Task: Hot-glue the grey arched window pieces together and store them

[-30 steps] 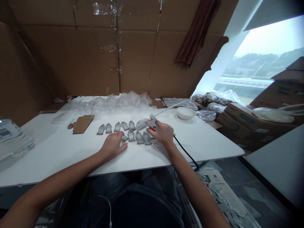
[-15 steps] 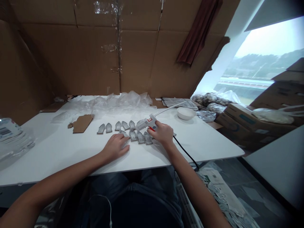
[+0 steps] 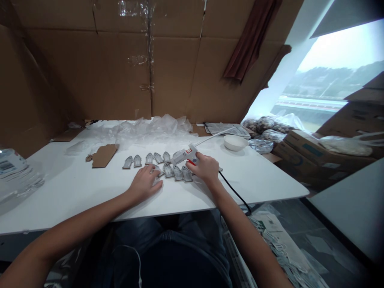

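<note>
My right hand [image 3: 204,168] is closed around a white hot glue gun [image 3: 184,156] with a red trigger; its nozzle end points left over the row of pieces. A white glue stick [image 3: 214,137] sticks out of its back, up and to the right. On the table lie several small grey boat-shaped pieces [image 3: 177,173], each pointed at one end, in two rough rows. My left hand [image 3: 145,182] rests at the left end of the near row, fingertips touching one grey piece [image 3: 159,171] and partly hiding it. Its thumb is apart from the fingers.
A white bowl [image 3: 235,143] stands at the back right of the white table [image 3: 75,192]. Clear plastic bags [image 3: 153,130] lie along the cardboard wall [image 3: 120,76]. Left are a cardboard scrap [image 3: 104,156] and a plastic-wrapped bundle [image 3: 16,172]. The black cord [image 3: 235,192] hangs over the front edge.
My left hand has shifted slightly left and up, and its fingertips now uncover more of the grey piece. My right hand and the glue gun have stayed in place.
</note>
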Tool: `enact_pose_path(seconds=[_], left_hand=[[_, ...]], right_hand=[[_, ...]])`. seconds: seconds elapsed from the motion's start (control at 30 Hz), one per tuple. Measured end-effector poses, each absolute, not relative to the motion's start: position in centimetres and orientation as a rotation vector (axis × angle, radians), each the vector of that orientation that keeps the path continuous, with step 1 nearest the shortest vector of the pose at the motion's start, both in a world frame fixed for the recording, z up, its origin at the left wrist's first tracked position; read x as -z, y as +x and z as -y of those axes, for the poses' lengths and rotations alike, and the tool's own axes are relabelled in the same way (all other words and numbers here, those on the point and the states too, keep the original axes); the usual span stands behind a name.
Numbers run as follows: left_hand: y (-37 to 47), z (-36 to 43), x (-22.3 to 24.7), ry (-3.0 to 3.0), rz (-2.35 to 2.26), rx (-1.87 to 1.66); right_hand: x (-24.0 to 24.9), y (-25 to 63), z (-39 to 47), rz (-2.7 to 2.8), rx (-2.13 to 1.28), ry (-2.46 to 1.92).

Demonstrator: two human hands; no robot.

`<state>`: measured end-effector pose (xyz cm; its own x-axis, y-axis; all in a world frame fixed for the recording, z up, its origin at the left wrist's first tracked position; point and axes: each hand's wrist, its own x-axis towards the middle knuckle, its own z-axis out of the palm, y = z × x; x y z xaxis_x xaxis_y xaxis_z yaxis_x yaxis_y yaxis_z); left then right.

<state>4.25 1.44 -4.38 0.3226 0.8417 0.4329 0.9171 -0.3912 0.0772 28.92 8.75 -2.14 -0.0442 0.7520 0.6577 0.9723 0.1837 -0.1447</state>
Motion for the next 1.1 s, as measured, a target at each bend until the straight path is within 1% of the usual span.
enact_pose_path(seconds=[0.33, 0.53, 0.8, 1.1], left_hand=[[4.12, -1.84, 4.74, -2.468, 1.534, 0.638], [4.21, -1.61, 4.46, -2.494, 1.594, 0.69], [4.25, -1.47, 4.52, -2.475, 1.571, 0.652], [4.38, -1.39, 4.16, -2.495, 1.603, 0.688]], right_hand=[[1.97, 28.84, -8.63, 1.841, 0.457, -1.654], [2.06, 28.84, -8.73, 1.827, 0.459, -1.661], [1.98, 28.78, -8.57, 1.833, 0.449, -1.668], [1.97, 28.8, -8.61, 1.842, 0.447, -1.668]])
